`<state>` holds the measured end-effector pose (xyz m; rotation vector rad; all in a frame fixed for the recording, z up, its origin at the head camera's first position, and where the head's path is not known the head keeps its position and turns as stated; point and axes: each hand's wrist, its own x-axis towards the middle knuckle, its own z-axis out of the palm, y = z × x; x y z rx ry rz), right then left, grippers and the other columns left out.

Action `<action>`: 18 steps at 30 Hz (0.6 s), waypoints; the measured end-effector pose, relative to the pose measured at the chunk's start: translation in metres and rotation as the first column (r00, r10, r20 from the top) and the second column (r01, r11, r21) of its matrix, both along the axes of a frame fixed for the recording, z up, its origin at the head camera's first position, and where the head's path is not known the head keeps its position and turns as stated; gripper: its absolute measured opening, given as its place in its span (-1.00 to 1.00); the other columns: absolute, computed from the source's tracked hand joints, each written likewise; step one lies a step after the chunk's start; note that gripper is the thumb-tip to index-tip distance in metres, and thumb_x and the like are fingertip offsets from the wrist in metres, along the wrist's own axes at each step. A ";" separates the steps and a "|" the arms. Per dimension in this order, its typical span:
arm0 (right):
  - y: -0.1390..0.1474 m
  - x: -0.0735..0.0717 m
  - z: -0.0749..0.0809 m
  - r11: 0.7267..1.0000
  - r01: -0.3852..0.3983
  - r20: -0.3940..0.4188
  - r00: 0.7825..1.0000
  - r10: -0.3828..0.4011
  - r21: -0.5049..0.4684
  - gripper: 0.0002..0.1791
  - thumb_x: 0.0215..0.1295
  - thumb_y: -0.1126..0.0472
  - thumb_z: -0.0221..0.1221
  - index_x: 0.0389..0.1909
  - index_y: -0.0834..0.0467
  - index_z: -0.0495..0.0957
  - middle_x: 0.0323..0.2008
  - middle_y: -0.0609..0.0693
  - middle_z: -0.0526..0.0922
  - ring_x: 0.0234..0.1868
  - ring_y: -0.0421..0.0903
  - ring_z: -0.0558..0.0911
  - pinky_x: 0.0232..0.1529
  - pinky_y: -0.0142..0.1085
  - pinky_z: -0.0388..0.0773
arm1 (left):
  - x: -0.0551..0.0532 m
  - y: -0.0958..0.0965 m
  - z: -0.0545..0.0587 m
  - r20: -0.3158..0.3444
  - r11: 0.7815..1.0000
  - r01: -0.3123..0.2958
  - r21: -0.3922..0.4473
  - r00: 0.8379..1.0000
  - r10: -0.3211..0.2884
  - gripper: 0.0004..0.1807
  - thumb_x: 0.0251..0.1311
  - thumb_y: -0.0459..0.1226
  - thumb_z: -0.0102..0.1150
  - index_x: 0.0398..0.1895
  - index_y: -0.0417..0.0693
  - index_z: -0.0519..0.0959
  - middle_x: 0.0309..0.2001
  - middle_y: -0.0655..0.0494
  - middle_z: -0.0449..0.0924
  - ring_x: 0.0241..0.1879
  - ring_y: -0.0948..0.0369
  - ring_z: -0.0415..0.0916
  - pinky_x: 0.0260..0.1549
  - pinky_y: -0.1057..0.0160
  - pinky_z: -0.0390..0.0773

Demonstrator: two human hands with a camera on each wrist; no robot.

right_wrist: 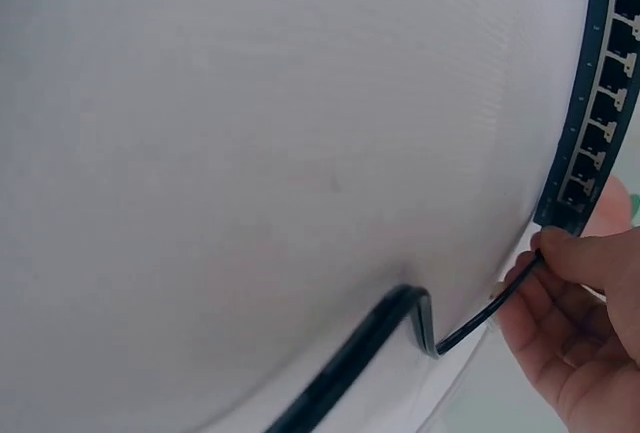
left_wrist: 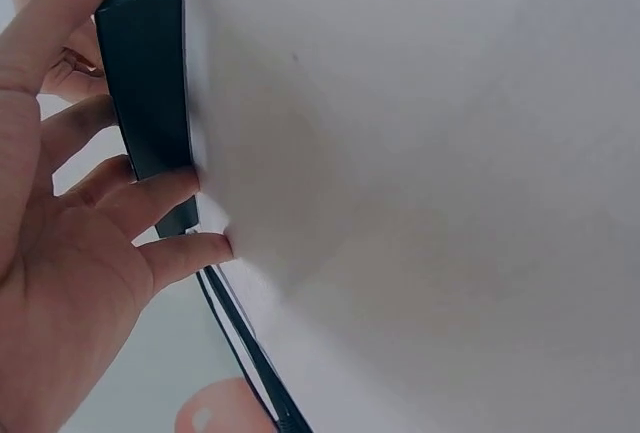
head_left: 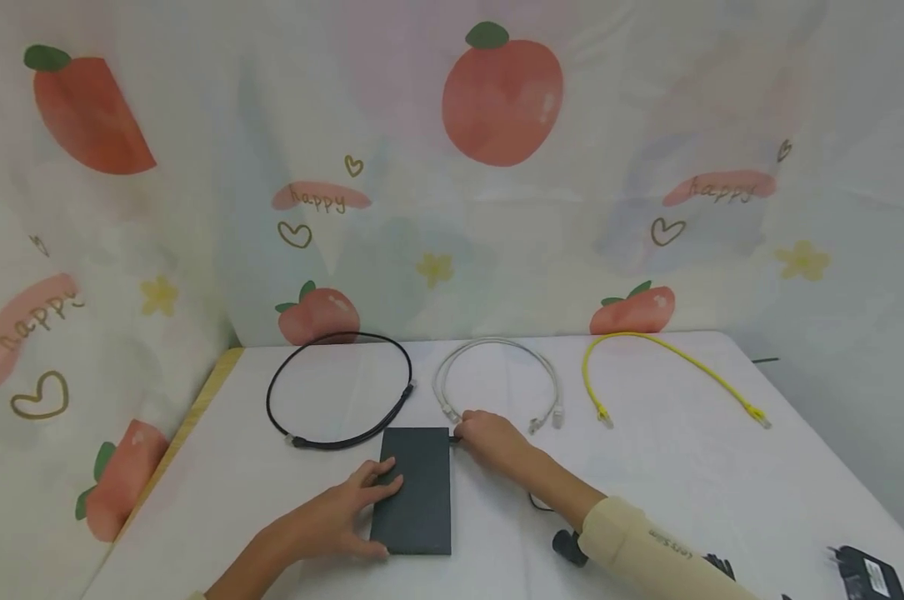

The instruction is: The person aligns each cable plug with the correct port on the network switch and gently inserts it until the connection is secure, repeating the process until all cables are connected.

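Left arm: bare left forearm (head_left: 252, 560) extended from the lower left; left hand (head_left: 339, 517) lay along the left side of a near-black, flat rectangular box (head_left: 414, 500), digits spread.
Right arm: right forearm (head_left: 567, 492), in a cream sleeve (head_left: 639, 546) below the wrist, angled up from the lower right; right hand (head_left: 491, 440) sat at the box's far right corner.
White-covered surface (head_left: 496, 517): box lay flat, near the middle of the front half, long sides pointing away from the person.
Far row: left to right, a thin black cable bent into a ring (head_left: 339, 445), a pale grey-white looped cable (head_left: 494, 339), a bright yellow cable in an open arc (head_left: 676, 350).
Near right: small black cylindrical piece (head_left: 569, 548) beside the sleeve; black block with white label (head_left: 871, 575) at the frame edge.
Room: pale fabric backdrop (head_left: 452, 200) printed with red fruit, hearts, yellow flowers and "happy"; yellow-brown strip (head_left: 219, 379) along the surface's left edge.
Left grip: open and spread, not clenched; thumb at the near end, fingers against the side and top of the box.
Right grip: closed in a pinch, thumb and fingers on the end of a black cord (right_wrist: 352, 361), at the end of a row of ports (right_wrist: 605, 118); depth of insertion could not be told.
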<state>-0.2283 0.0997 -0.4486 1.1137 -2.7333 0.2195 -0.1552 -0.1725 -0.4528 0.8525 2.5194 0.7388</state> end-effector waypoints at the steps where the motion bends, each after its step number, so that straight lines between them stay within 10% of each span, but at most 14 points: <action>1: 0.000 0.001 -0.001 1.000 0.001 -0.007 1.000 -0.001 0.006 -0.93 0.12 0.40 0.25 -0.42 0.20 0.68 -0.50 -0.03 0.54 -0.44 -0.12 0.56 -0.43 -0.37 0.53 | 0.001 0.000 0.000 -0.004 1.000 0.003 0.000 1.000 -0.003 -0.04 -0.07 0.21 0.31 0.40 0.05 0.23 0.44 0.06 -0.07 0.35 -0.05 0.06 0.14 -0.05 0.32; 18: 0.028 -0.002 0.010 0.993 0.051 0.095 0.995 -0.040 -0.110 -0.80 0.18 0.24 0.28 -0.16 0.12 0.65 -0.30 -0.08 0.56 -0.35 -0.19 0.56 -0.42 -0.36 0.52 | 0.006 0.000 -0.001 -0.001 0.999 0.001 0.052 1.000 -0.001 -0.05 -0.02 0.20 0.28 0.40 -0.04 0.23 0.44 0.01 -0.09 0.36 -0.07 0.01 0.18 -0.03 0.27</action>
